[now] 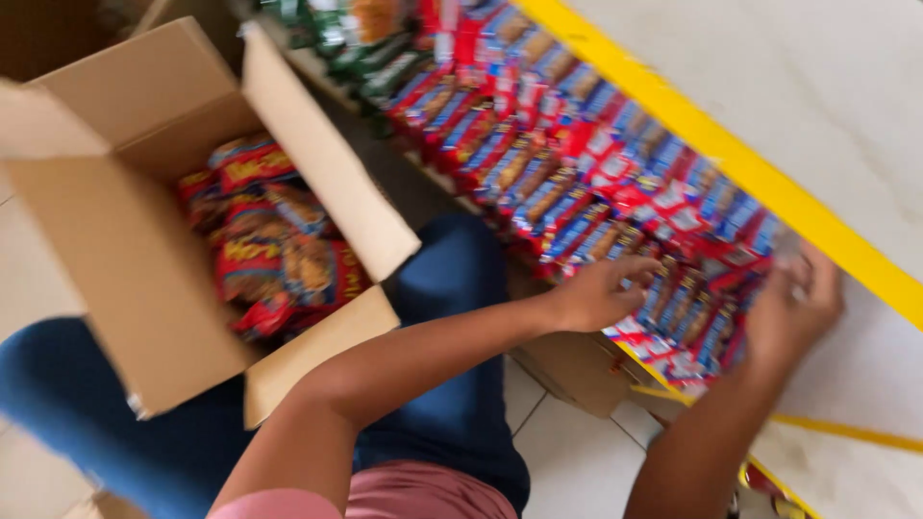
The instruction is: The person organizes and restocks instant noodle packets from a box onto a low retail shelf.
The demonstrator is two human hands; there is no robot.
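the 2 hands are both at the far end of a long row of snack packets (577,163) that stand side by side on a low shelf (577,370). the packets are red and blue, thin and shiny.

the left hand (601,293) has its fingers bent and rests them on the top edges of the packets near the end of the row. the right hand (793,308) is at the very end of the row, by the yellow strip (721,144). its fingers are spread a bit and press on the last packets. the picture is blurry there, so i cannot tell if it pinches 1.

these packets look light and soft. the wrap looks slippery and crinkly, and the snack inside may break if squeezed hard. it seems best to hold a packet by its sides or its top edge, or to push a bunch flat between 2 palms.

a open cardboard box (115,240) sits to the left, well apart from the hands, by the person's blue knees. it holds more packets (274,255), red and orange, lying in a loose pile.
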